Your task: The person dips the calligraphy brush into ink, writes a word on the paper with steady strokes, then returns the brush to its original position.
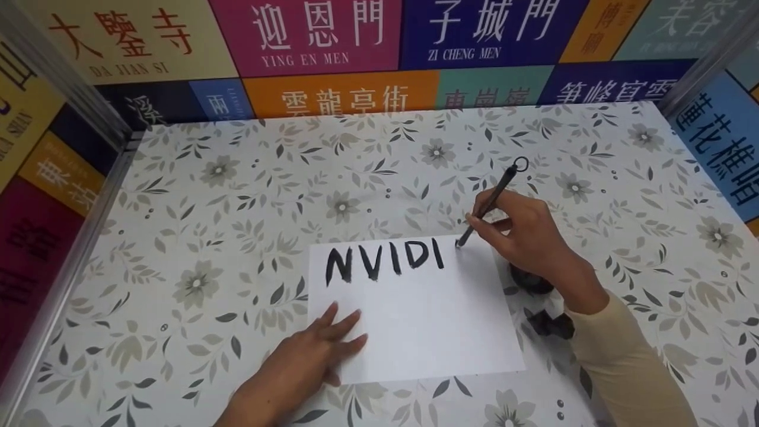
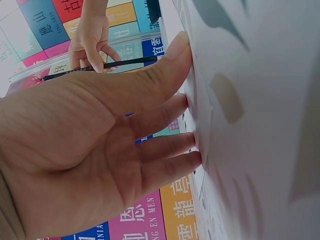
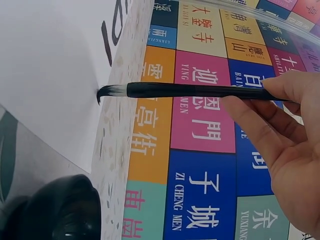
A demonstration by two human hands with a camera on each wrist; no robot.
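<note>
A white sheet of paper [image 1: 427,320] lies on the table, with the black painted letters "NVIDI" [image 1: 385,261] along its top. My right hand [image 1: 522,231] pinches a dark calligraphy brush [image 1: 495,198] between thumb and fingers. In the right wrist view the bent, inky tip of the brush [image 3: 112,90] touches the paper, to the right of the last letter. My left hand [image 1: 308,350] rests on the lower left of the sheet, fingers spread; in the left wrist view the fingertips [image 2: 177,46] press down flat on it.
A round black container [image 3: 60,210], partly hidden by the right wrist in the head view, stands right of the paper. Beside it lies a crumpled dark object [image 1: 551,325]. Floral cloth [image 1: 237,207] covers the table, and colourful panels with Chinese characters [image 1: 320,35] stand behind.
</note>
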